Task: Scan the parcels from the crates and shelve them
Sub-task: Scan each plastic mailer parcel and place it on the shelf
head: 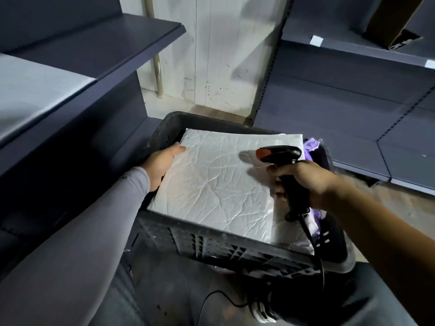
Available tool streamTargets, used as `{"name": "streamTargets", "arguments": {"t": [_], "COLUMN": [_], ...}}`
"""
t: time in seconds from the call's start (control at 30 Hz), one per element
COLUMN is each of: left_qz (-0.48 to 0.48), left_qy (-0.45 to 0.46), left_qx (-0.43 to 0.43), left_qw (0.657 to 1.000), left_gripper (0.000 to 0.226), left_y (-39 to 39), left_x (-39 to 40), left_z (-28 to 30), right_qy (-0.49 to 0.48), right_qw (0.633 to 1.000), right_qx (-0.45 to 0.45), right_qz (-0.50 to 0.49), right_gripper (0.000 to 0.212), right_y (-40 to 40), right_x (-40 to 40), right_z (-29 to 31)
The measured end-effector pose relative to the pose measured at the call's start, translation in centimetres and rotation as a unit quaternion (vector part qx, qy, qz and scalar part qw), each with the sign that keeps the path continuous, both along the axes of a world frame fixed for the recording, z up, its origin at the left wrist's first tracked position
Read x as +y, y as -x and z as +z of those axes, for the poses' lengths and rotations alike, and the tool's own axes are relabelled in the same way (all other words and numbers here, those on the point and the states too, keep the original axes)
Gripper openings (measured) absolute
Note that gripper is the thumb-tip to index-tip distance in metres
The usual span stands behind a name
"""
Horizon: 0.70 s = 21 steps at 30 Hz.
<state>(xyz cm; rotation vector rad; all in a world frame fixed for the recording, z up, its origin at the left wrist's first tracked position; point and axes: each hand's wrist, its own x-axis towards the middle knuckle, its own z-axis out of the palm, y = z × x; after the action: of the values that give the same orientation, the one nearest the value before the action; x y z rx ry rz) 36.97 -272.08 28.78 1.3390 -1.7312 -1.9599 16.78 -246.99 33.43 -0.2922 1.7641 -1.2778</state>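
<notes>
White crinkled plastic of a large flat parcel [221, 184] filled most of the dark slatted crate [235, 250], lying across its top, far edge near the crate's back wall, near edge over the front rim. Left hand [162, 163], grey sleeve [94, 231] reaching to the wrist, gripped the parcel's left edge: thumb laid on top near the far left corner, remaining fingers hidden beneath the edge. Right hand [306, 180] wrapped tight round the handle of a black barcode scanner [284, 170], fingers curled fully about the grip, orange-red tip of the scanner head aimed left over the parcel's right portion, just above the surface; contact with the parcel could not be told. Black cable [315, 245] trailed from the handle's base down past the crate's front right corner and looped on the floor. Purple plastic [312, 147] bunched at the crate's right side, partly hidden behind the scanner and hand; more white wrapping showed below the big parcel at the right front. Dark grey shelving [94, 43] stood at left, with a pale flat sheet [35, 95] on one level. More dark shelving [353, 90] at right, small white labels [316, 40] on its edge, and a brown cardboard box [390, 22] on the upper level. Pale scuffed wall panel [211, 55] between the two units, behind the crate.
</notes>
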Motion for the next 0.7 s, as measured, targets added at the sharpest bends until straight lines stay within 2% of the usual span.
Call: {"name": "streamTargets", "arguments": {"t": [0.2, 0.47, 0.53, 0.67, 0.7], "left_qz": [-0.025, -0.024, -0.010, 0.039, 0.040], "left_qy": [-0.055, -0.007, 0.013, 0.053, 0.066], "left_qx": [0.000, -0.004, 0.001, 0.036, 0.044], "left_qw": [0.998, 1.000, 1.000, 0.997, 0.996], "left_gripper": [0.061, 0.053, 0.047, 0.012, 0.011], "left_y": [-1.6, -2.4, -2.5, -2.8, -2.9], "left_x": [-0.9, -0.6, -0.6, -0.4, -0.5], "left_z": [-0.5, 0.4, 0.9, 1.7, 1.7], "right_qy": [0.002, 0.039, 0.044, 0.068, 0.070], "right_qw": [1.000, 0.999, 0.999, 0.997, 0.997], "right_qx": [0.005, -0.010, 0.009, 0.028, 0.038], "right_qz": [-0.015, 0.012, 0.008, 0.013, 0.016], "right_gripper": [0.036, 0.028, 0.024, 0.031, 0.033], "right_y": [-0.3, -1.1, -1.1, -1.1, -1.1], "right_x": [0.7, 0.8, 0.8, 0.9, 1.0], "right_z": [-0.4, 0.2, 0.3, 0.7, 0.9]}}
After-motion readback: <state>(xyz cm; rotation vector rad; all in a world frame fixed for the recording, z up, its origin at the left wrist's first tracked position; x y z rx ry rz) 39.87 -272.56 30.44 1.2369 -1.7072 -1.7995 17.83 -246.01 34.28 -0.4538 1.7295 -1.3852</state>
